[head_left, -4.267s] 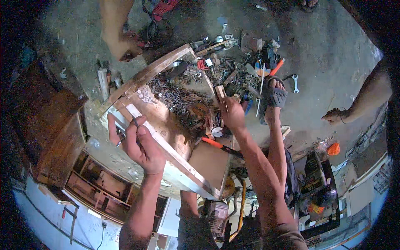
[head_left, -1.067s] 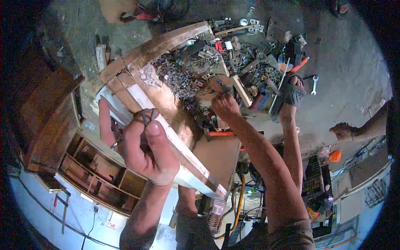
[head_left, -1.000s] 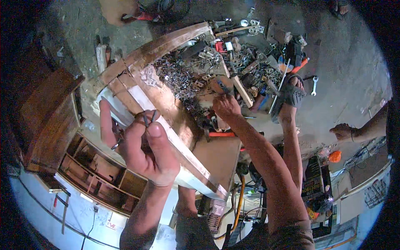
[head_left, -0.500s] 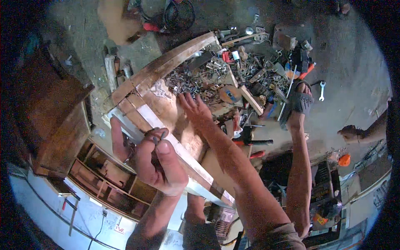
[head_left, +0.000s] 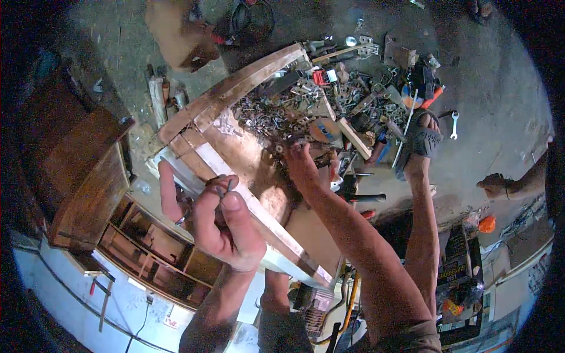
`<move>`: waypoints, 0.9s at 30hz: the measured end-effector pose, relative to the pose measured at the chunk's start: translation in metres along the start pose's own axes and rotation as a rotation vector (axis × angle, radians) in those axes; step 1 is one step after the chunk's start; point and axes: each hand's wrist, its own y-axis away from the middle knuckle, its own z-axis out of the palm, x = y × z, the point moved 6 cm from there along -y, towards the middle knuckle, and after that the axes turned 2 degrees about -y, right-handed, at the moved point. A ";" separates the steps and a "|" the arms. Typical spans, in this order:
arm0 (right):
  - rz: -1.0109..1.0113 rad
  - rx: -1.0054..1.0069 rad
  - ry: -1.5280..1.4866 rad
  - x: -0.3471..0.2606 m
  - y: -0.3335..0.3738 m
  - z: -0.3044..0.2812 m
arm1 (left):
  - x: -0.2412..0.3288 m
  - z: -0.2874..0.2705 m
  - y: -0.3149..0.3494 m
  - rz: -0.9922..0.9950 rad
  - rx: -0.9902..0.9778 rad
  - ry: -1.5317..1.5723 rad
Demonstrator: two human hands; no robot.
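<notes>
My left hand [head_left: 229,229] is raised over the wooden tray's near-left side, thumb and finger pinching small dark metal fasteners [head_left: 223,189] like screws or nails; their exact kind is too small to tell. Farther right, my right hand [head_left: 302,167] reaches down to the near edge of a heap of loose metal hardware [head_left: 262,115]. Its fingers are bent together, the tips partly hidden, and what they pinch, if anything, cannot be made out. The wooden tray [head_left: 235,82] has a curved far side and a pale straight side passing behind my left hand.
A round disc [head_left: 325,130] and a wood strip [head_left: 355,140] lie in the heap. My sandalled foot [head_left: 425,141] is at its right, beside an open-end wrench [head_left: 454,125]. A wooden cabinet [head_left: 150,253] stands at lower left. Another person's hand [head_left: 495,186] shows at far right.
My right hand has shifted right and closer to the heap, its spread fingers now bent together. My left hand keeps its pinch almost in place.
</notes>
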 end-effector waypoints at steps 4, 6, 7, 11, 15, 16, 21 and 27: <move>-0.153 -0.205 0.116 0.009 0.034 0.017 | 0.001 0.002 0.000 0.061 -0.070 -0.164; -0.238 -0.312 0.105 0.005 0.034 0.014 | -0.001 -0.001 0.001 0.070 -0.100 -0.175; -0.174 -0.388 -0.186 0.009 0.031 -0.002 | -0.001 -0.003 0.002 0.070 -0.101 -0.183; -0.015 0.168 -0.482 0.033 -0.004 -0.047 | 0.001 0.001 0.004 -0.014 -0.064 -0.160; 0.140 0.446 -0.415 0.042 -0.054 -0.084 | 0.006 0.002 -0.003 0.074 -0.077 -0.238; 0.133 0.409 -0.348 0.042 -0.062 -0.075 | 0.005 0.002 -0.002 0.073 -0.080 -0.231; 0.110 0.382 -0.118 0.022 -0.045 -0.050 | 0.003 0.002 -0.002 0.052 -0.072 -0.152; -0.049 0.203 -0.063 -0.002 -0.009 -0.016 | 0.002 -0.002 0.000 0.011 -0.043 -0.111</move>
